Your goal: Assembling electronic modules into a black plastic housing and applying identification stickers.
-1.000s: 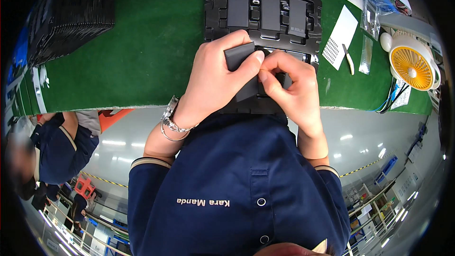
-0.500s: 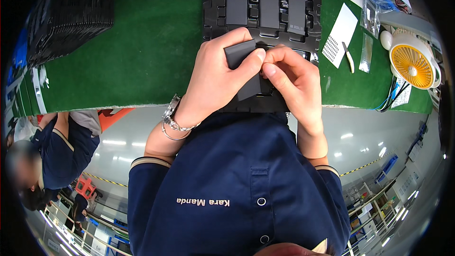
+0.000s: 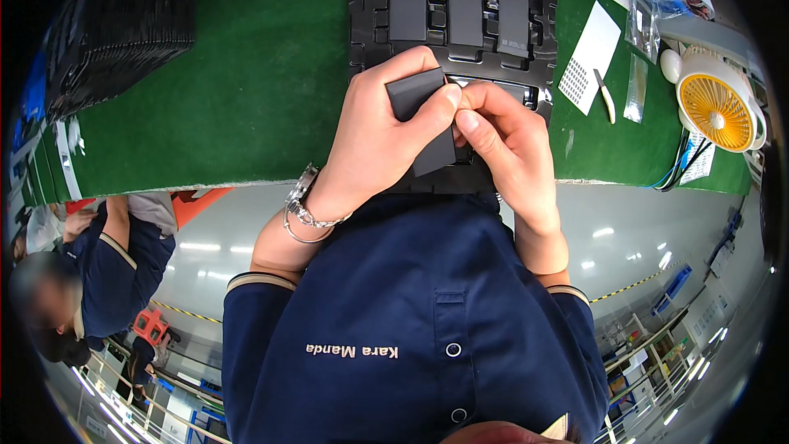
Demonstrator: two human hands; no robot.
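Behind the work, a bright workshop floor is gleaming beyond a green-topped table (image 3: 246, 74), and a co-worker (image 3: 136, 267) in navy is sitting at the left. A stack of black trays (image 3: 123, 41) is standing at the table's far left. In front of the wearer, a black moulded tray (image 3: 358, 29) is holding three dark grey flat blocks (image 3: 466, 12) in its far row. Above the tray's near part, the left hand (image 3: 374, 119) is gripping a similar dark flat piece (image 3: 413, 92), tilted, between thumb and fingers. The right hand (image 3: 514, 136) is closing thumb and forefinger in a pinch at its right edge; whether anything thin is between them, I cannot tell. The step in hand seems to be fine fingertip work on that edge; the next move probably calls for a firm left grip and a delicate right pull. Pale lettering is running upside down across the navy shirt (image 3: 394, 296); a white card (image 3: 590, 57) beside a knife (image 3: 606, 99) is showing rows of small dark marks, and one block is bearing print too tiny to read.
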